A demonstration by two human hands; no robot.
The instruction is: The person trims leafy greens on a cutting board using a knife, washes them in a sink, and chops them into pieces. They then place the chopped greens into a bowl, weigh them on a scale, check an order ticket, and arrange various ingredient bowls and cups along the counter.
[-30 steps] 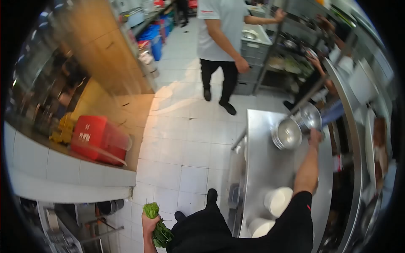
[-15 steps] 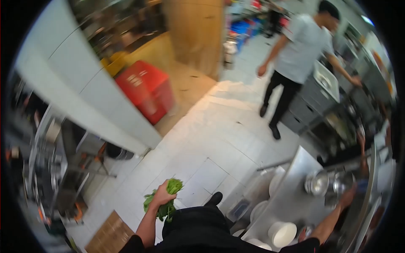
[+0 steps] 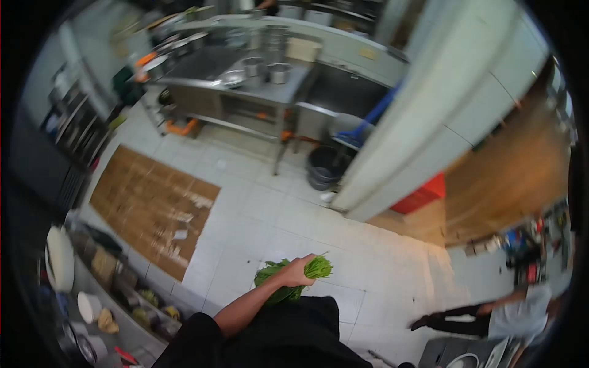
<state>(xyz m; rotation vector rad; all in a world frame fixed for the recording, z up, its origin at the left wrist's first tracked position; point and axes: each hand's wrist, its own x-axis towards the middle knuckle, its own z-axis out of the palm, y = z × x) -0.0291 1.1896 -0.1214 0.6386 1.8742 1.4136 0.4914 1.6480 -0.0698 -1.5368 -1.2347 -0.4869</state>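
Observation:
A bunch of leafy greens (image 3: 319, 267) is gripped in my left hand (image 3: 296, 273), held out in front of my dark clothing. My fingers wrap round the stems. The cut stem ends point to the right, and the dark leaves hang to the left and below the hand. Beneath the bunch lies the white tiled floor (image 3: 245, 214). My right hand is out of view.
Flattened brown cardboard (image 3: 153, 205) lies on the floor at left. Beyond stand a steel sink counter (image 3: 288, 92), a black bucket (image 3: 325, 167) and a white pillar (image 3: 417, 135). Shelving with a white tub (image 3: 89, 306) is at lower left. A person (image 3: 518, 316) stands at lower right.
The view has swung left, bringing in the sinks and cardboard; the other person has shifted to the lower right. My left hand still holds the greens. My right hand has left the view.

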